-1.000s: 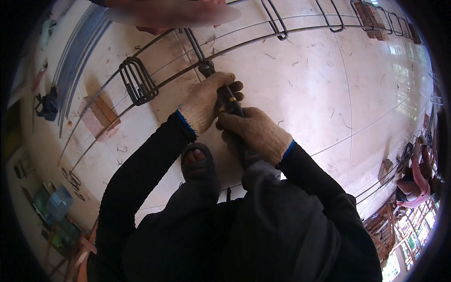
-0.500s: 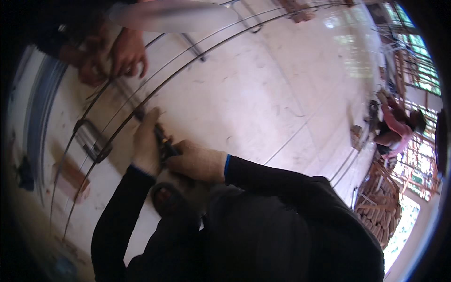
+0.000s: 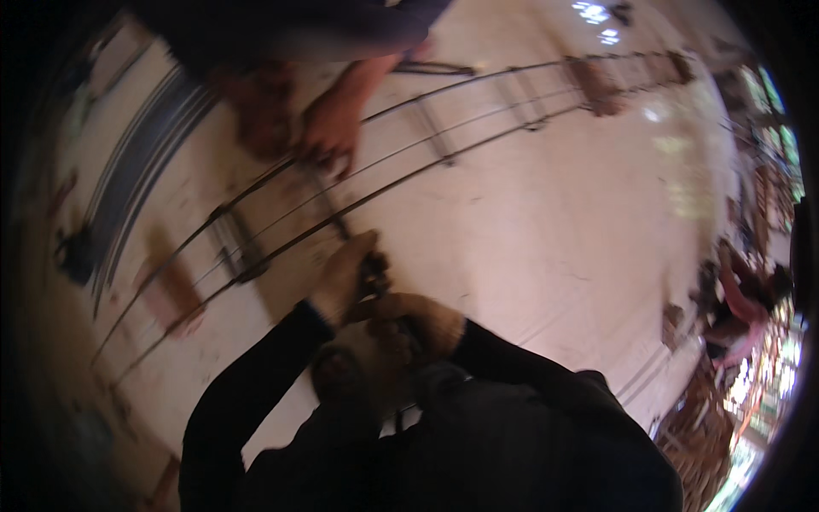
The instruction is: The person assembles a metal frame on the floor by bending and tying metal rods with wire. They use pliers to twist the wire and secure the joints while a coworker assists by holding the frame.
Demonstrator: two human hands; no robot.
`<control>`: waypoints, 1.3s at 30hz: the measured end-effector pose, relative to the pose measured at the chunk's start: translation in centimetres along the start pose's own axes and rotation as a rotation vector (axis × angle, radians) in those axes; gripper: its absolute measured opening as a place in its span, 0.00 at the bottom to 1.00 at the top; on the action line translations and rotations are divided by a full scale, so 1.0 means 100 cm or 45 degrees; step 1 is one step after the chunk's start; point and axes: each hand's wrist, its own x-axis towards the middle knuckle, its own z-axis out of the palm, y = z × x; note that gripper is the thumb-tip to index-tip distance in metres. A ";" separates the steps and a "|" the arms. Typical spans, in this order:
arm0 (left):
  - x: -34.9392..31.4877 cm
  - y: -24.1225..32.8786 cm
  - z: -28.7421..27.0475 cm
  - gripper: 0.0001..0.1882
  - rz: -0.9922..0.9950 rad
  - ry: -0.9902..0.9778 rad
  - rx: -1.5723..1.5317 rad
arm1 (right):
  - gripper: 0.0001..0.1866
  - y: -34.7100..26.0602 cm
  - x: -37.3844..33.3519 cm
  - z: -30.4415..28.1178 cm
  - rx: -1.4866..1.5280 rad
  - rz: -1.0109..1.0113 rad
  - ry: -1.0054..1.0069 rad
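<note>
Pale flooring [image 3: 546,230] fills most of the view, bending away at the lens's dark rim. Its broadest stretch spreads to the right of the hands, reaching as far as a co-worker in pink [image 3: 742,303] beside a brown pile [image 3: 695,431]. On the left, a bundle of grey rods [image 3: 149,162] marks that side, and the person's own knees and a sandalled foot [image 3: 337,373] bound the near side closely.

Across the floor runs a steel rod frame [image 3: 392,189], its long axis slanting from lower left to upper right, with one block [image 3: 175,294] under its left end and another [image 3: 595,85] toward its right. Dark loops [image 3: 243,249] bunch on it left of the hands.

Just on the near side of the frame, a dark tool [image 3: 374,275] sits between the gloved hands — blurred, its upper end toward the frame, its length slanting down and right toward the person's lap. The left hand [image 3: 343,277] is curled around its upper part, near the tip of a crossbar; the right hand [image 3: 426,322] is closed about the lower part. Beyond the frame, a co-worker's bare hand [image 3: 333,132] reaches down to the far rod — blur hides its grip.
</note>
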 end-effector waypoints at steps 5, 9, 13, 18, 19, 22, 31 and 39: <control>0.018 -0.017 -0.020 0.19 0.185 0.190 0.373 | 0.16 -0.028 0.024 0.039 -0.569 0.431 0.311; 0.013 -0.007 -0.013 0.20 0.114 0.099 0.316 | 0.18 -0.049 0.022 0.024 0.124 0.673 0.161; 0.012 -0.011 -0.015 0.20 0.017 -0.028 0.128 | 0.18 -0.048 0.011 0.002 0.827 0.701 -0.215; 0.008 -0.021 -0.019 0.21 0.144 -0.086 0.205 | 0.19 -0.061 0.015 0.013 0.215 0.651 0.105; 0.006 -0.022 -0.019 0.22 0.221 -0.084 0.213 | 0.20 -0.063 0.016 0.009 0.283 0.638 0.059; 0.006 -0.025 -0.021 0.24 0.202 0.027 0.206 | 0.23 -0.070 0.016 0.000 0.380 0.620 -0.034; 0.004 -0.026 -0.031 0.21 0.172 -0.055 0.143 | 0.26 -0.079 0.015 0.005 0.213 0.567 -0.072; 0.014 -0.031 -0.034 0.24 0.307 -0.051 0.353 | 0.25 -0.076 0.022 -0.041 0.246 0.450 -0.273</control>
